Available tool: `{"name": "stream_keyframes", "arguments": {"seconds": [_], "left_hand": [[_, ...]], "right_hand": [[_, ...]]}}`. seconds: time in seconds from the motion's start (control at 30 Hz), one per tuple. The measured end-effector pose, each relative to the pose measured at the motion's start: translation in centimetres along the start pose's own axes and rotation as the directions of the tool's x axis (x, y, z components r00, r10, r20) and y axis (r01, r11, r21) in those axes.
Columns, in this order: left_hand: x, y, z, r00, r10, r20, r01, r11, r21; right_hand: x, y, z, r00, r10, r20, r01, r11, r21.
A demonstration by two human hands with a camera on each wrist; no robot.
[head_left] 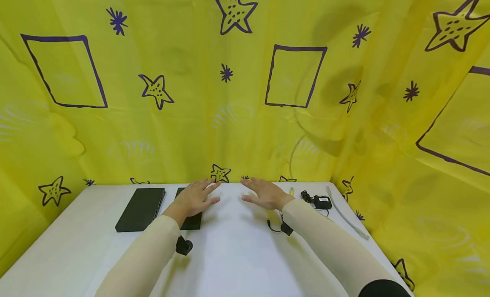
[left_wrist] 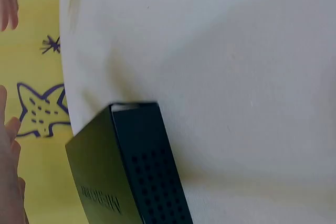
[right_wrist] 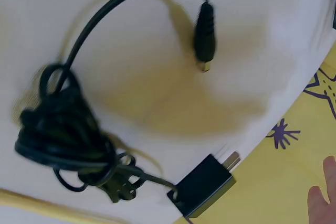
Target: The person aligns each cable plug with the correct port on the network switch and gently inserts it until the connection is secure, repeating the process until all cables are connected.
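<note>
My left hand (head_left: 196, 198) is held over the table with its fingers spread, partly covering a thin black box (head_left: 192, 222). The left wrist view shows a black box (left_wrist: 152, 166) with rows of vent holes and lettering on one face. My right hand (head_left: 268, 194) hovers with straight fingers, to the left of a black power adapter (head_left: 322, 202). Seen from the right wrist, the adapter (right_wrist: 202, 186) has metal prongs, a bundled black cord (right_wrist: 68, 129) and a thin plug (right_wrist: 205, 32). Neither hand holds anything.
A larger black box (head_left: 141, 209) lies on the white table (head_left: 233, 258), farther left. Along the right edge runs a pale cable (head_left: 346, 216). A small yellow piece (head_left: 292, 191) shows behind the right wrist. Yellow patterned curtains (head_left: 191, 131) surround the table's back and sides.
</note>
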State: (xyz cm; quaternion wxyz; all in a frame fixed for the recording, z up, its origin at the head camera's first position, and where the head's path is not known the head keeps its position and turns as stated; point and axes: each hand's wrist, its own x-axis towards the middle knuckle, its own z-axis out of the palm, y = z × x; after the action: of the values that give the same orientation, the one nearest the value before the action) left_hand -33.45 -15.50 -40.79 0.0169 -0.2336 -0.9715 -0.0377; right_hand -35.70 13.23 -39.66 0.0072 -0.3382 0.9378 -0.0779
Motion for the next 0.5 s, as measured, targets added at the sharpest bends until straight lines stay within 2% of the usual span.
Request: {"name": "stream_keyframes", "arguments": {"seconds": [0.2, 0.5], "left_hand": [[-1.4, -1.5, -0.7, 0.998, -0.052, -0.043, 0.049, 0.997, -0.065], [-3.3, -3.4, -1.0, 0.987, -0.162, -0.017, 0.159, 0.978, -0.134]], "right_hand": [[0.4, -1.1, -0.6, 1.0, 0.028, 0.003, -0.028, 0.998, 0.049], [1.3, -2.7, -0.5, 0.999, 0.035, 0.002, -0.035, 0.989, 0.144]]}}
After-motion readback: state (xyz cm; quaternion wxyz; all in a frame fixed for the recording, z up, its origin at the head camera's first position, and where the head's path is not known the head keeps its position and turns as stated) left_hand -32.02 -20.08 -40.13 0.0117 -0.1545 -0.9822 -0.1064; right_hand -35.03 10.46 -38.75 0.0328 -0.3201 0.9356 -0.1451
